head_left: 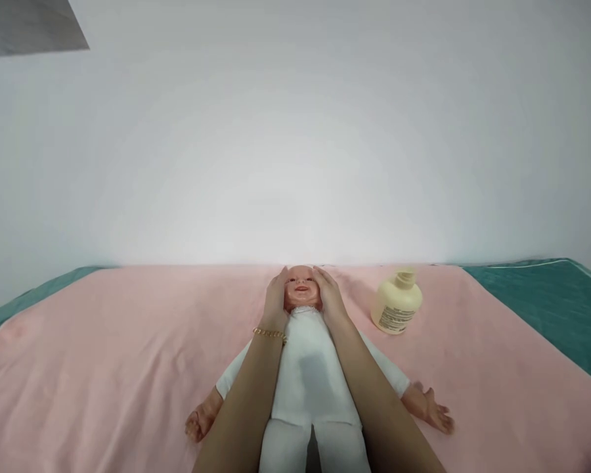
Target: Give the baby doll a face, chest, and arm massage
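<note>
A baby doll with a white cloth body lies on its back, its head toward the wall and its arms spread to both sides. My left hand rests against the left side of the doll's head, a gold bracelet on the wrist. Against the right side of the head lies my right hand. Both hands cup the head between them, with the fingers stretched out flat toward its top. The doll's face shows between my palms.
A pale yellow pump bottle stands right of the doll's head. Under everything spreads a pink cloth, with green cloth at both far corners. A pale wall rises behind. A grey patch is at the upper left.
</note>
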`<state>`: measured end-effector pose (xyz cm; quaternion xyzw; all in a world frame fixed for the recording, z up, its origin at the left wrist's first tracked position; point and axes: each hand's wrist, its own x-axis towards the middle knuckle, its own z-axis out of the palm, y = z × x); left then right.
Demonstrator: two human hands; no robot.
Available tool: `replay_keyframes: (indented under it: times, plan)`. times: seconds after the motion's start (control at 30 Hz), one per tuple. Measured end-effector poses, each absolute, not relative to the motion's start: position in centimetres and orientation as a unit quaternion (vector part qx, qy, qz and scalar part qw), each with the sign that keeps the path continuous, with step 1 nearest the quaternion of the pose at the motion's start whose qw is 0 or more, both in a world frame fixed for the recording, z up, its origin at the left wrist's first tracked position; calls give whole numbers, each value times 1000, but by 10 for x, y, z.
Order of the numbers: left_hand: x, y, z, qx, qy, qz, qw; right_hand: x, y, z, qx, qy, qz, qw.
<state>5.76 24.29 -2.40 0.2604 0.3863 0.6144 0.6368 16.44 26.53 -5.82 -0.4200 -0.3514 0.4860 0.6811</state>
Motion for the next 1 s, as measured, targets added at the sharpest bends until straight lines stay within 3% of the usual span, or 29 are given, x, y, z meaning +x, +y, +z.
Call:
replay_keyframes:
  times: [0.3, 1.0]
  plan:
    - [54, 248, -40, 309, 474, 629, 533, 161, 258, -58, -436, -322, 493, 681]
    - [55, 249, -38, 297, 456, 627, 558, 164, 256, -55, -424, -285, 509, 693]
